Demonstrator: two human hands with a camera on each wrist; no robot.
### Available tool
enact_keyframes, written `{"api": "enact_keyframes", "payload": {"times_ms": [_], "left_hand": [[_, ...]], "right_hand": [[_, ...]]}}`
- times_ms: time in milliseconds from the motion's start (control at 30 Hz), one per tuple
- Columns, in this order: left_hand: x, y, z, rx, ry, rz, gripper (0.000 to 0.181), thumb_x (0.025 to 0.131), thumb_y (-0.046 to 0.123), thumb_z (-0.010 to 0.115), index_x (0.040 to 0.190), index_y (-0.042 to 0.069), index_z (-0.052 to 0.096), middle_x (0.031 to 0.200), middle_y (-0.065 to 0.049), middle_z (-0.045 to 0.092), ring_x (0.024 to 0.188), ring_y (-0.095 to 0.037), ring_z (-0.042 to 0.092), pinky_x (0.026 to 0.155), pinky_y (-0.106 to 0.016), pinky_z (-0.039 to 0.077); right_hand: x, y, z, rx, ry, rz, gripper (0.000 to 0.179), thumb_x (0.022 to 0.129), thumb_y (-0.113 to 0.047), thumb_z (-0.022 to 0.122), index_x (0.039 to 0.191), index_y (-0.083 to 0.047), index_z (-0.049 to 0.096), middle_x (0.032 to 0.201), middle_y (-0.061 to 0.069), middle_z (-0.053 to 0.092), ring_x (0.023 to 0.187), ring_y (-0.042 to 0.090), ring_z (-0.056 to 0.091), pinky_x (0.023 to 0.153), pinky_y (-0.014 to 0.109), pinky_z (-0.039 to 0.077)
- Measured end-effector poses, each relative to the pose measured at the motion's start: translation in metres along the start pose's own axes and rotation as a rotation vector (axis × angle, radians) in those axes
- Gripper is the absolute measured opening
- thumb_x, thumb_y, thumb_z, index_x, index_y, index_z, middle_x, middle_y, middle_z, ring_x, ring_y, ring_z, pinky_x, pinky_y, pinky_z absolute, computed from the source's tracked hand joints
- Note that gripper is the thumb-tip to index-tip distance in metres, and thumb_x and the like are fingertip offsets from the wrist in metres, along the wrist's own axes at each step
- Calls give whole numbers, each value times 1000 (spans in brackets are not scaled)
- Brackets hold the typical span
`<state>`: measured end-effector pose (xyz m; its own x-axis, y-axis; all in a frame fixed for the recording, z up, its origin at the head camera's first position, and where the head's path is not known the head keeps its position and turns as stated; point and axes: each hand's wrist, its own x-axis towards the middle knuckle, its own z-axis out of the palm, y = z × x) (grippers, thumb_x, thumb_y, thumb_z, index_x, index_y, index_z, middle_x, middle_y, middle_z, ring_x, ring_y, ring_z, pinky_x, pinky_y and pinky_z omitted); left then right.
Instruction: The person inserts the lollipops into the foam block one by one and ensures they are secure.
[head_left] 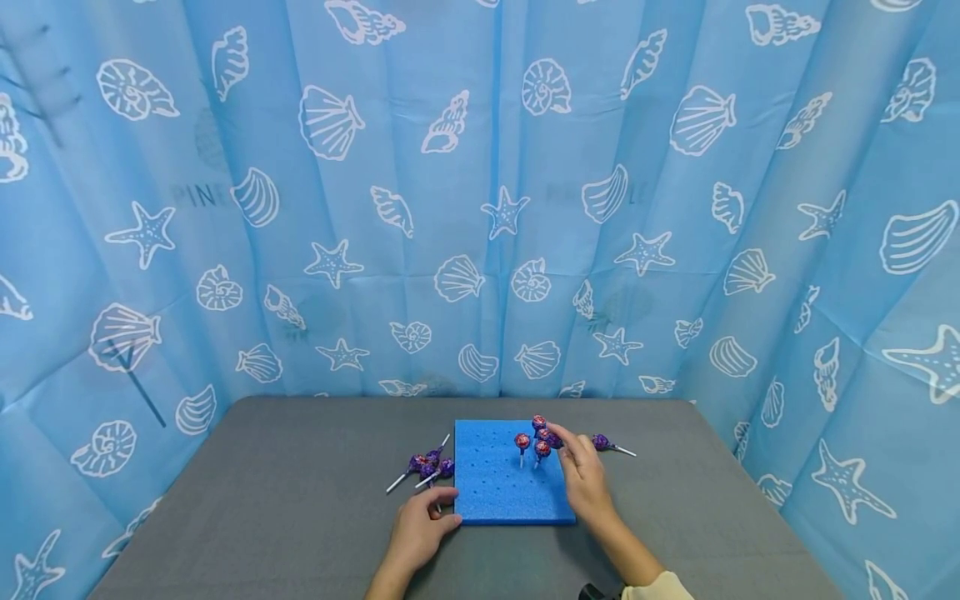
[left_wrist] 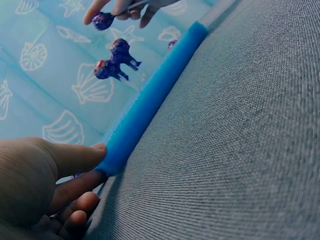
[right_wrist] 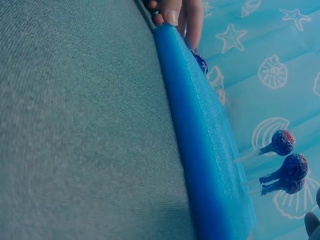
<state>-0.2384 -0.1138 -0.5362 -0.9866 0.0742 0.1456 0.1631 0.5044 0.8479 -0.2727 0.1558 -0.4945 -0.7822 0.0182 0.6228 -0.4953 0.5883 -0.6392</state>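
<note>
A blue foam board (head_left: 510,500) with small holes lies flat on the table. Several lollipops in purple and red wrappers, one of them a lollipop (head_left: 522,441) near the middle, stand upright by their sticks in its back right part. At the front left corner my left hand (head_left: 420,529) grips the board between thumb and fingers. My right hand (head_left: 587,479) is above the board's right side, pinching the white stick of another lollipop (left_wrist: 103,21). That lollipop's wrapped head points left, close to the standing ones.
Left of the board lies a loose pile of lollipops (head_left: 429,464) with sticks pointing various ways. Another lollipop (head_left: 611,444) lies on the grey table (head_left: 315,500) to the right, behind my right hand. A blue seashell curtain (head_left: 495,208) hangs around the table.
</note>
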Motion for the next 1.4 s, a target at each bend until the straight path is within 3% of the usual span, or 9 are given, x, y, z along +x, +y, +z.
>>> {"api": "enact_keyframes", "payload": {"times_ms": [200, 433, 633, 700, 867, 1033, 1400], "left_hand": [[0, 0, 1, 3, 0, -4, 31, 79, 14, 79, 109, 13, 71, 96, 3, 67, 70, -13, 48, 61, -28, 37], [2, 0, 1, 9, -2, -26, 31, 80, 13, 79, 109, 15, 71, 97, 4, 66, 71, -14, 48, 61, -29, 37], [0, 0, 1, 6, 6, 0, 31, 79, 13, 79, 109, 13, 71, 96, 3, 67, 70, -13, 48, 61, -28, 37], [0, -1, 1, 4, 8, 12, 31, 79, 13, 80, 108, 12, 71, 96, 3, 68, 70, -12, 48, 61, -28, 38], [-1, -1, 1, 10, 12, 20, 31, 79, 13, 80, 109, 12, 71, 96, 3, 68, 70, -12, 47, 61, -28, 37], [-1, 1, 1, 22, 18, 16, 32, 78, 13, 80, 109, 12, 71, 96, 3, 68, 71, -11, 48, 62, -29, 38], [0, -1, 1, 15, 11, 23, 31, 79, 13, 80, 109, 12, 71, 96, 3, 68, 71, -11, 48, 61, -28, 38]], "right_hand": [[1, -1, 0, 34, 7, 17, 36, 94, 8, 50, 120, -12, 64, 84, 0, 45, 76, 13, 41, 65, 30, 36], [0, -4, 0, 126, -32, 68, 34, 95, 9, 48, 121, -9, 62, 100, 8, 56, 85, 19, 47, 72, 31, 41], [-2, -8, -1, 193, -77, 100, 38, 97, 8, 46, 128, -8, 61, 88, 5, 47, 80, 18, 43, 67, 28, 36], [-3, -9, -1, 233, -105, 113, 38, 97, 8, 46, 128, -7, 61, 91, 7, 50, 83, 19, 44, 70, 28, 36], [-3, -15, -2, 324, -155, 127, 37, 96, 12, 42, 126, 1, 60, 118, 16, 58, 96, 32, 47, 81, 28, 39], [-3, -19, -3, 388, -148, 101, 36, 94, 17, 39, 125, 9, 57, 122, 27, 56, 97, 46, 45, 81, 25, 39], [-7, -2, 2, 398, -143, 63, 35, 95, 12, 44, 125, 3, 58, 124, 19, 59, 98, 35, 50, 83, 24, 42]]}}
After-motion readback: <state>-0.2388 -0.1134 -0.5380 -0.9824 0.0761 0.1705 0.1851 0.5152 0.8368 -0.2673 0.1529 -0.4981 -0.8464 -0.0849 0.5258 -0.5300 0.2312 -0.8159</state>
